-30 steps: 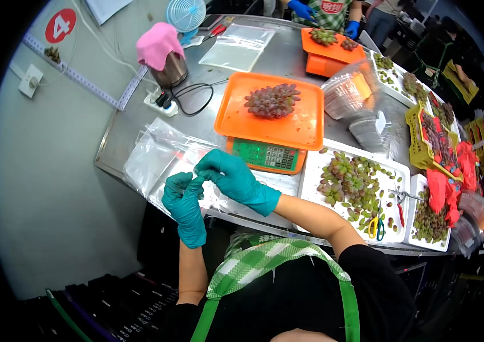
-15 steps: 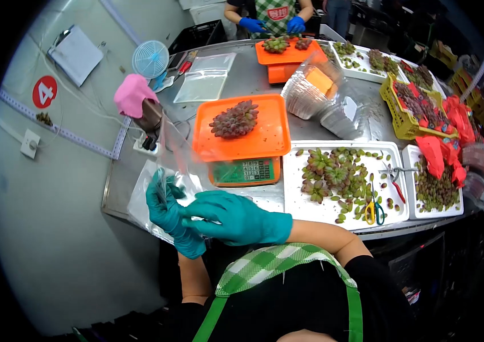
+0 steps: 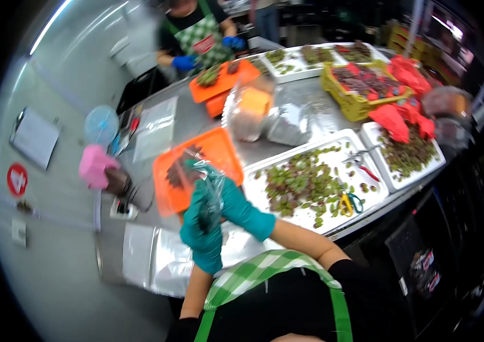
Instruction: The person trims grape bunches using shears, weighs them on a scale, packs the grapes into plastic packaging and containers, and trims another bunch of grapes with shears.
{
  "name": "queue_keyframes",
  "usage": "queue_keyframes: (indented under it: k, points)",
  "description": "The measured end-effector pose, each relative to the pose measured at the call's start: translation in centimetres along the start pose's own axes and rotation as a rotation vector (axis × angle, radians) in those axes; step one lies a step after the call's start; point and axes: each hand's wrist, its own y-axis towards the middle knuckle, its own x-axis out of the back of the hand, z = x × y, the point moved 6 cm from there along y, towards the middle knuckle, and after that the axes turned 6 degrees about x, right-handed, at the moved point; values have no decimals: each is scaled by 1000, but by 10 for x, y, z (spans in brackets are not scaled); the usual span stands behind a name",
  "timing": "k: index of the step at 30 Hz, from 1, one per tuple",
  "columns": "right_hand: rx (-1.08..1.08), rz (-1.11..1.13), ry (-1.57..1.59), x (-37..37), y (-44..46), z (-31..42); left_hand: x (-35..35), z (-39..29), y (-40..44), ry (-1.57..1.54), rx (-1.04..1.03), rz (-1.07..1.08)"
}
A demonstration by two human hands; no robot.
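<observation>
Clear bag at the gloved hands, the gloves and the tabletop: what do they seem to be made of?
Clear bag: likely thin, glossy plastic film; see-through, with bright creases.
Gloves: probably rubber-like, smooth and teal; latex or nitrile, I can't tell.
Tabletop: looks like metal, perhaps stainless steel, from its grey sheen.

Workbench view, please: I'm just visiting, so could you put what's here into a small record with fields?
left hand: teal-gloved, at the clear bag
right hand: teal-gloved, at the same bag; fingertips blurred
orange tray: beyond the hands, bearing a dark reddish cluster
large white tray: loose green and reddish pieces, scissors, red-handled tool
yellow crate: behind that tray, filled
across the bench: co-worker in blue gloves
</observation>
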Motion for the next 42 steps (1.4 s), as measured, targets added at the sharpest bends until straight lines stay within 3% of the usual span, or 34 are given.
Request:
queue_keyframes:
  k: [1, 2, 3, 7, 11, 12, 15, 19, 20, 23, 24, 27, 29, 31, 32, 35, 36, 39, 40, 42]
  points:
    - [-152, -59, 439, -2, 2, -10, -4, 4, 1, 1, 21, 18]
    - [-145, -112, 789, -6, 9, -15, -9, -2, 7, -28, 63, 37]
    - [-94, -140, 802, -1, 15, 15, -13, -9, 12, -54, 107, 55]
    - [80, -148, 422, 19, 28, 39, -32, -36, 16, -81, -333, 38]
    - [11, -225, 276, 46, 40, 44, -52, -31, 4, 64, -356, 352]
    - [-34, -259, 235, 51, 42, 44, -53, -31, 3, 78, -410, 330]
    - [-94, -300, 118, 55, 43, 48, -47, -29, 7, -136, -298, 135]
    - [214, -147, -8, 49, 49, 64, -52, -17, -3, -208, -158, 124]
    - [444, -337, -307, 46, 54, 79, -48, -10, -9, -170, -140, 107]
    - [432, -542, -516, 59, 52, 81, -39, -22, 3, -162, -85, -52]
    - [363, -550, -3, 61, 55, 66, -36, -21, 5, -152, -65, -50]
    - [95, -230, 382, 53, 55, 23, -35, -15, 6, -167, -27, -71]
    - [117, -119, 435, 61, 59, 28, -37, -15, 6, -138, 67, -84]
    - [445, -357, -95, 55, 63, 81, -39, -12, 5, -266, 110, -77]
    - [440, -311, -199, 60, 64, 73, -40, -12, 4, -331, 132, -73]
    - [445, -370, 359, 64, 69, 87, -46, -20, 4, -330, 67, -6]
    - [472, -322, 227, 69, 73, 88, -47, -19, 2, -268, 65, 2]
    - [226, -471, 326, 77, 70, 78, -49, -1, -3, -226, 108, 10]
    - [291, -360, 378, 77, 71, 71, -48, 7, -2, -303, 163, 4]
    - [375, -344, 95, 79, 70, 80, -47, 8, 3, -409, 304, -31]
